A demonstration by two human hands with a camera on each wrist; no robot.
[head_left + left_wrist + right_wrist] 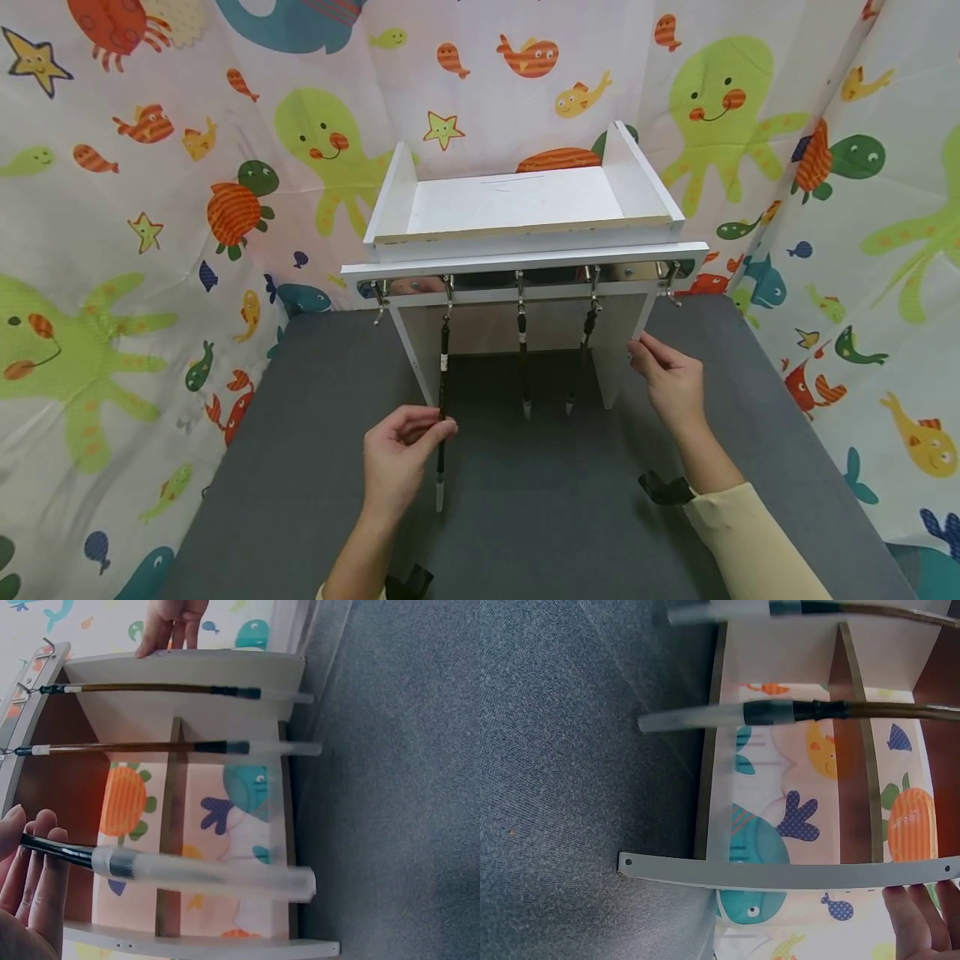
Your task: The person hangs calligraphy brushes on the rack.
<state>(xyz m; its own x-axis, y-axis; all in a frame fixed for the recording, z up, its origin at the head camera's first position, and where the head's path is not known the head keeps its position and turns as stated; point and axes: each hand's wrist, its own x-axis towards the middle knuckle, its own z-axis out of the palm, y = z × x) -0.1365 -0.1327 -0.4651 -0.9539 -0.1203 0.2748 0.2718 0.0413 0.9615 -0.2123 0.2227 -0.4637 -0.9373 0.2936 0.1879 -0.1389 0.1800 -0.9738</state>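
Note:
A white wooden rack (pixel 525 260) with a row of metal hooks stands on the grey table (pixel 300 467). Three dark brushes with clear caps hang from the hooks. My left hand (pixel 444 429) pinches the leftmost brush (pixel 442 375) partway down its shaft, and its capped tip (pixel 439 498) hangs just above the table. In the left wrist view my left hand (pixel 37 840) holds this brush (pixel 202 874) by its black handle. The middle brush (pixel 522 358) and the right brush (pixel 581 358) hang free. My right hand (pixel 643 346) holds the front edge of the rack's right side panel (pixel 618 367).
The hooks at both ends, left (pixel 380 312) and right (pixel 671 292), carry nothing. An open white tray (pixel 517 204) forms the rack's top. A curtain printed with sea animals (pixel 112 250) surrounds the table on three sides. Grey tabletop lies between me and the rack.

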